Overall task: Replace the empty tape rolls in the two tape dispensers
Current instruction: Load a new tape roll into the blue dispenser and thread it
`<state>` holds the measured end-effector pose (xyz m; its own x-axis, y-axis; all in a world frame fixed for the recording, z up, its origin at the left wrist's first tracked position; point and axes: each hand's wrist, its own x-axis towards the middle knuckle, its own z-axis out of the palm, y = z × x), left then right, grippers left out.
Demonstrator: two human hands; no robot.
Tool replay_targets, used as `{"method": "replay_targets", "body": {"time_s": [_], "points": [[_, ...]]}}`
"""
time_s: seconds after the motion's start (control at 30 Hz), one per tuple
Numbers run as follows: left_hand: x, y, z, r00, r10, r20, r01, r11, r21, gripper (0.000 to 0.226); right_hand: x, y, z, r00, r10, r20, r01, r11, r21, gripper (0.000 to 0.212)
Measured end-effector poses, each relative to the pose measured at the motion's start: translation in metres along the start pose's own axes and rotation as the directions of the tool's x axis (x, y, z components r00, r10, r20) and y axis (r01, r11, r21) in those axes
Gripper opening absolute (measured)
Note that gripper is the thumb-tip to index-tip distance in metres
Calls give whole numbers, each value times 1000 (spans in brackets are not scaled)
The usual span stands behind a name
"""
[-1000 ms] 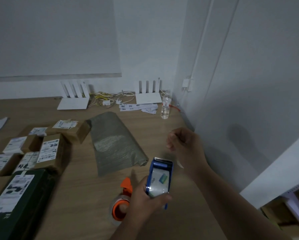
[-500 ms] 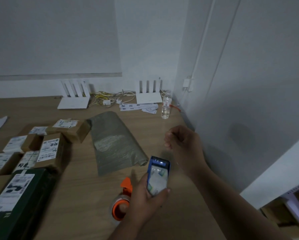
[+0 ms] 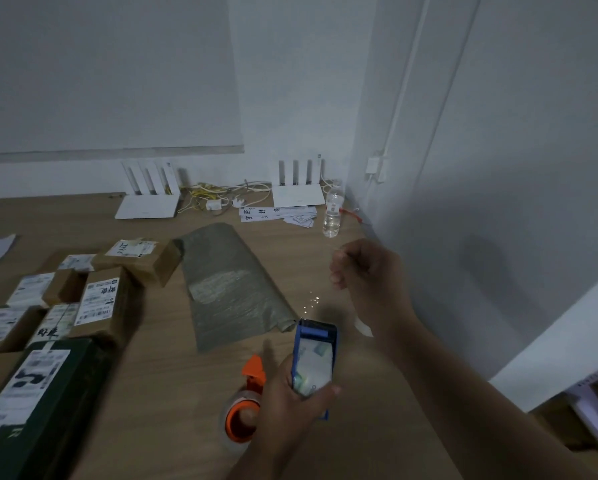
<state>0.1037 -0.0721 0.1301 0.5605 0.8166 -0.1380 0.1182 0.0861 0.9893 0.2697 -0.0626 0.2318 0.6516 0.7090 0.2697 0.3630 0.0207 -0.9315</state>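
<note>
Orange plastic shows just left of the left hand (image 3: 290, 403): the orange dispenser (image 3: 242, 415) lies on the table (image 3: 159, 393). The blue dispenser (image 3: 314, 358) is gripped in that hand. Ahead and right, the right hand (image 3: 363, 271) is clenched, clear tape (image 3: 311, 303) apparently pinched. The strip is best drawn straight and kept taut.

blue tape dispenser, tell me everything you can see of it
The blue tape dispenser looks like plastic, a frame around a roll of clear, glossy tape. The left hand grips its near end and holds it above the wooden table, far end pointing away. Faint glints run from that end toward the closed right hand, probably a pulled strip.
</note>
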Motion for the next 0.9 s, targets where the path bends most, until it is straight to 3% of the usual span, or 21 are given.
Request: {"method": "replay_targets", "body": {"time_s": [0.17, 0.4, 0.7, 0.9], "points": [[-7, 1, -4, 994, 69, 86, -73, 996, 45, 64, 7, -4, -3, 999, 15, -41, -14, 1000, 28, 28], [-9, 0, -2, 977, 211, 37, -213, 976, 50, 53, 15, -11, -5, 999, 34, -35, -31, 995, 95, 25], [-19, 11, -3, 968, 251, 3, -250, 964, 88, 53, 30, -7, -6, 986, 168, -1, -166, 976, 139, 20], [-22, 20, -3, 949, 313, -48, -309, 948, 80, 73, 38, -5, -6, 967, 251, 46, -255, 958, 130, 23]]}}
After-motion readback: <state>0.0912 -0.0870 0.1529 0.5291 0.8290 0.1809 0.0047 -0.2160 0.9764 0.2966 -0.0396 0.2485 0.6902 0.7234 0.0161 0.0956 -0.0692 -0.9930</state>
